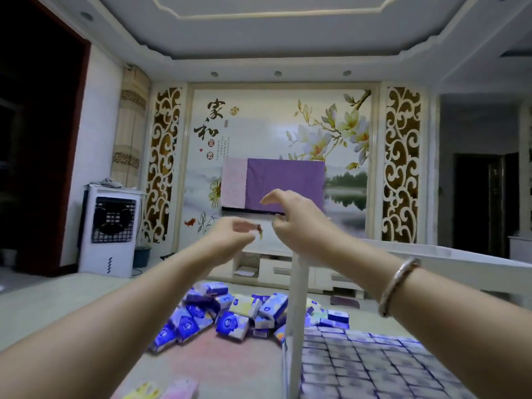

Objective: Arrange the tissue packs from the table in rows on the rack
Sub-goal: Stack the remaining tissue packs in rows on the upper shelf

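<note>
Both hands are raised mid-frame, above and well apart from the packs. Left hand point(233, 232) has loosely curled fingers, thumb and forefinger near each other; something small and dark sits at the fingertips, too blurred to say if it is pinched or just background. Right hand point(290, 218) is half open, fingers bent downward, thumb out to the left, nothing clearly held. A bangle point(398, 286) is on the right wrist.

Loose packs point(230, 315) lie in a heap at lower centre, mostly blue and white. Lower right, a grid of packs already in rows point(374, 367) fills the rack level there. A white rack post point(296, 312) stands upright between heap and rows. Two more packs point(169, 390), yellow and pink, are at the bottom edge, left of centre.

Step, as judged: between placements, no pack in hand, and one level looks mostly filled. Many packs are not yet placed.

Next move calls for lowering a hand to the heap, gripping a pack by its long sides, carrying it past the post and setting it flush against the last row.
</note>
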### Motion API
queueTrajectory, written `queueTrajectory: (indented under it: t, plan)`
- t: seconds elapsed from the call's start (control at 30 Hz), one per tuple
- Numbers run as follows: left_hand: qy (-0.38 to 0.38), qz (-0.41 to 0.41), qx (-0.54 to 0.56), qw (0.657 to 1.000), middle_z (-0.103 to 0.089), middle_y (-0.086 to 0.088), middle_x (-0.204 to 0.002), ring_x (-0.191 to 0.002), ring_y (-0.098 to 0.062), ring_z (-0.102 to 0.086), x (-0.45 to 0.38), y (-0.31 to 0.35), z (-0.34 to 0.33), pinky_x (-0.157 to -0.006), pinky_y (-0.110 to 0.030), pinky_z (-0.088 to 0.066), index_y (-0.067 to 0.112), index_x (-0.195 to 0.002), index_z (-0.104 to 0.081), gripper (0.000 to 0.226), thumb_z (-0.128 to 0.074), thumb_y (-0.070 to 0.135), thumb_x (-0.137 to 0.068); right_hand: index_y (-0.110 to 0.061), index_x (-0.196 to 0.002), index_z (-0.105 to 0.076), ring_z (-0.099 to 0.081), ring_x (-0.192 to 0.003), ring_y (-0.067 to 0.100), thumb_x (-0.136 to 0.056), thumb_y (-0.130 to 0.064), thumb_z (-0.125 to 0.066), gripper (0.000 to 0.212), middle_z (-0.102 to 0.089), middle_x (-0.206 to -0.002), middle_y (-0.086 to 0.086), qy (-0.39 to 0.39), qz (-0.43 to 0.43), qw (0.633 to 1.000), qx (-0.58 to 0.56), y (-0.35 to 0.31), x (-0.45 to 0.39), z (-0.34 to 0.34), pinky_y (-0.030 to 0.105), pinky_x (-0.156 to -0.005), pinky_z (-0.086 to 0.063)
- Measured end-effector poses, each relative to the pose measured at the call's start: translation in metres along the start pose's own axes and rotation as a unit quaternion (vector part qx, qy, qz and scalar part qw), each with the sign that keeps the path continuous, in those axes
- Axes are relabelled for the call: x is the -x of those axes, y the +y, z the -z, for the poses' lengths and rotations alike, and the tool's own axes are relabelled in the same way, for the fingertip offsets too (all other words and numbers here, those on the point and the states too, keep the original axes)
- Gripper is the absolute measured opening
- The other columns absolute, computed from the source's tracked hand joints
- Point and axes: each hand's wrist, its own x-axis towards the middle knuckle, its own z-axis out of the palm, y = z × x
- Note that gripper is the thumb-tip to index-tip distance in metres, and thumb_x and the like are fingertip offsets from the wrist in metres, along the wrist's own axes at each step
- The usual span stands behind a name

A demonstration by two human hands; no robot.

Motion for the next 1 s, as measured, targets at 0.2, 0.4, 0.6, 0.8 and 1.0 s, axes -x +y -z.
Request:
queueTrajectory:
  t: [0.2,0.4,0.6,0.8,1.0]
  plan:
    - [0.032,0.112,-0.083,0.990,-0.062,-0.003,-0.125,-0.106,-0.013,-0.057,0.052,-0.099,0.068,-0.077,-0.018,-0.042,0.013,-0.122,-0.062,0.034,-0.055,0.003,-0.091,-0.017,-0.129,-0.048,-0.047,-0.114,0.019,-0.092,-0.006,-0.042,0.039,-0.047,-0.134,0.003,-0.083,0.043,0.996,-0.010,-0.048,0.021,-0.088,0.025,-0.078,-0.032]
    - [0.089,0.187,-0.148,0.967,-0.066,-0.007,-0.118,-0.105,-0.019,-0.061,0.069,-0.208,0.098,-0.084,-0.025,-0.047,0.012,-0.112,-0.067,0.029,-0.060,0.008,-0.084,-0.011,-0.123,-0.050,-0.051,-0.108,0.028,-0.091,-0.011,-0.044,0.032,-0.051,-0.128,0.011,-0.192,-0.039,0.980,-0.020,-0.035,0.014,-0.216,0.031,-0.075,-0.039]
    - [0.056,0.192,-0.239,0.950,-0.063,0.000,-0.119,-0.109,-0.020,-0.056,0.029,-0.279,0.077,-0.086,-0.027,-0.045,0.019,-0.115,-0.064,0.032,-0.064,0.025,-0.083,-0.013,-0.115,-0.047,-0.044,-0.110,0.030,-0.087,-0.030,-0.056,0.034,-0.046,-0.115,0.010,-0.176,-0.148,0.971,-0.072,0.000,-0.006,-0.331,0.035,-0.082,-0.037]
    - [-0.076,0.193,-0.379,0.902,-0.057,0.004,-0.106,-0.112,-0.027,-0.039,-0.018,-0.294,0.056,-0.084,-0.033,-0.037,0.025,-0.111,-0.056,0.050,-0.068,0.055,-0.073,-0.011,-0.129,-0.035,-0.035,-0.125,0.034,-0.077,-0.052,-0.067,0.073,-0.036,-0.128,0.011,-0.239,-0.247,0.936,-0.080,0.025,-0.038,-0.366,0.039,-0.097,-0.035]
    - [-0.147,0.284,-0.300,0.899,-0.062,-0.001,-0.090,-0.073,-0.016,-0.057,-0.048,-0.285,0.051,-0.055,-0.026,-0.043,0.014,-0.092,-0.058,0.043,-0.079,0.046,-0.071,-0.009,-0.140,-0.025,-0.032,-0.131,0.032,-0.074,-0.059,-0.067,0.093,-0.034,-0.136,0.013,-0.253,-0.253,0.927,-0.109,0.038,-0.048,-0.371,0.040,-0.106,-0.034]
